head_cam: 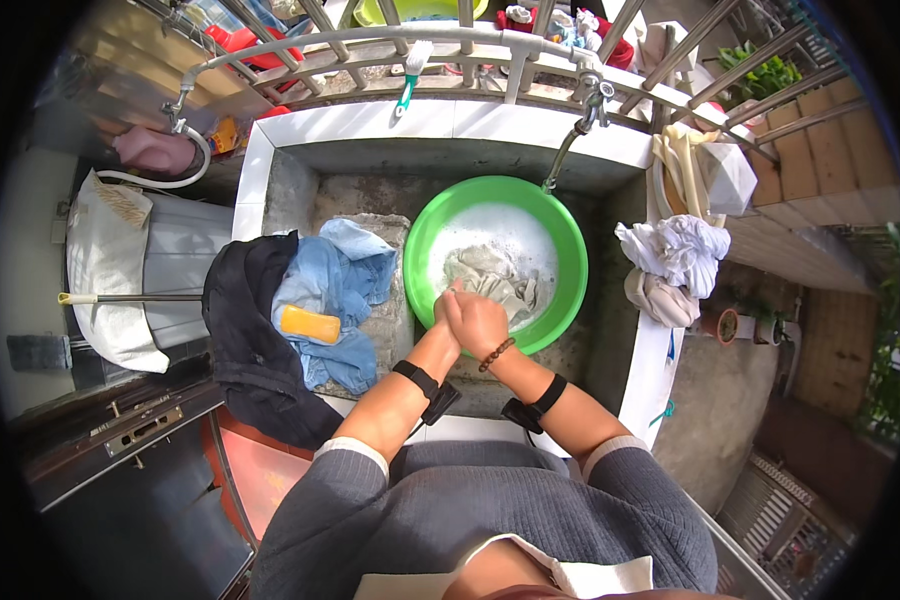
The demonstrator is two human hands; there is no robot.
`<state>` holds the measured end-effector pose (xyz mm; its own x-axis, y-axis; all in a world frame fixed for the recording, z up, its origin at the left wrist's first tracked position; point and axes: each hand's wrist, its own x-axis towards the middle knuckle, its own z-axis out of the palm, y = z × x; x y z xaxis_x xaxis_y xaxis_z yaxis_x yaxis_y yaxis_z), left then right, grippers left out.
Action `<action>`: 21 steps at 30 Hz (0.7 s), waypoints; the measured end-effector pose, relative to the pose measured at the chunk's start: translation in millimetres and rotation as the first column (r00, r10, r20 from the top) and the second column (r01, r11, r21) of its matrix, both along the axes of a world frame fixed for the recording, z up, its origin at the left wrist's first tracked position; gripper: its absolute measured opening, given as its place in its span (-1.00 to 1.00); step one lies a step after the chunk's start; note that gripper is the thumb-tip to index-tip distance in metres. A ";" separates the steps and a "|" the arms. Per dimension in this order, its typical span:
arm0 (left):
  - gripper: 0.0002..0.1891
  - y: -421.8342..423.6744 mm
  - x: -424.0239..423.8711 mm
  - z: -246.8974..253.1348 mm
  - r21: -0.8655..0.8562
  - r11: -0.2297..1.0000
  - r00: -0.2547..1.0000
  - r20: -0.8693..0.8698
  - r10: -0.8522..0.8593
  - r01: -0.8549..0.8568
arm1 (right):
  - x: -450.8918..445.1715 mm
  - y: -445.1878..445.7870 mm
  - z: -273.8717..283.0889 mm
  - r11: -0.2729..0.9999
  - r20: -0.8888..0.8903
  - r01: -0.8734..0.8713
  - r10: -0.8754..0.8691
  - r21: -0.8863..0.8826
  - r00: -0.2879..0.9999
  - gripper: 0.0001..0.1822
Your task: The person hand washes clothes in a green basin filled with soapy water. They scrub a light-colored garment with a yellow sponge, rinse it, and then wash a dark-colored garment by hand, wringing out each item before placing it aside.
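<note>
A green plastic basin [574, 262] with sudsy water stands in a concrete sink. Beige cloth [487, 271] lies partly under the foam. My left hand [445, 311] and my right hand [478, 322] meet over the basin's near side, right beside the cloth; the right one overlaps the left. Whether either grips cloth is hidden. On the left, a yellow bar of soap [310, 323] rests on light blue denim [352, 274], with a black garment [251, 337] draped over the sink's left edge.
A metal tap [591, 105] reaches down to the basin's far rim. A green-handled scrub brush [408, 84] leans at the white-tiled back ledge [345, 124]. White clothes [679, 251] are heaped on the right ledge. Metal railings [514, 75] run behind the sink.
</note>
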<state>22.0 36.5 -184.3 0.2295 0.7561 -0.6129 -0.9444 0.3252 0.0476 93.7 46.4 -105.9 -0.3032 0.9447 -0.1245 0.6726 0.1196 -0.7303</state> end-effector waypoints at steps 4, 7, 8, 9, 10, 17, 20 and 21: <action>-0.61 21.0 22.1 32.3 -0.451 0.886 0.933 -0.263 -0.245 0.106 | 25.4 43.4 -37.4 0.978 0.088 0.208 -0.208 0.012 0.974 -0.60; -0.61 -10.3 -26.3 -49.1 0.472 0.882 0.998 0.056 -0.017 -0.012 | -13.8 2.3 7.7 0.990 -0.114 0.059 -0.044 0.128 0.992 -0.68; -0.59 -10.4 -19.2 -44.4 0.349 0.935 0.996 0.034 -0.080 0.063 | -14.9 -7.5 16.0 0.993 -0.054 0.008 -0.001 0.120 0.999 -0.67; -0.57 -11.3 -15.2 -33.6 0.218 0.967 0.990 0.018 -0.139 0.132 | -12.4 -5.2 21.4 0.997 0.033 0.003 -0.005 0.071 0.999 -0.65; -0.56 1.5 -2.2 -3.7 0.053 0.990 0.982 -0.140 -0.125 0.134 | -4.7 6.7 7.4 0.998 0.053 0.031 -0.034 0.057 0.998 -0.64; -0.59 8.6 -7.3 -1.9 -0.121 0.981 0.957 -0.231 -0.175 0.150 | -6.8 21.4 -13.1 0.984 0.006 0.162 -0.163 0.080 0.987 -0.70; -0.63 -8.4 -5.7 0.2 0.258 0.964 0.997 0.050 0.051 -0.063 | -9.7 7.0 36.2 0.993 -0.081 0.105 -0.100 0.061 0.992 -0.68; -0.65 -10.1 -8.6 2.7 0.157 0.987 0.999 -0.047 -0.025 0.032 | -6.3 19.0 10.7 0.989 -0.035 0.122 -0.120 0.081 0.992 -0.66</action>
<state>13.4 26.4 -181.5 0.2273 0.8374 -0.4970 -0.9308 0.3369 0.1419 87.4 65.4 -95.2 -0.1885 0.9814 -0.0368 0.6635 0.0997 -0.7415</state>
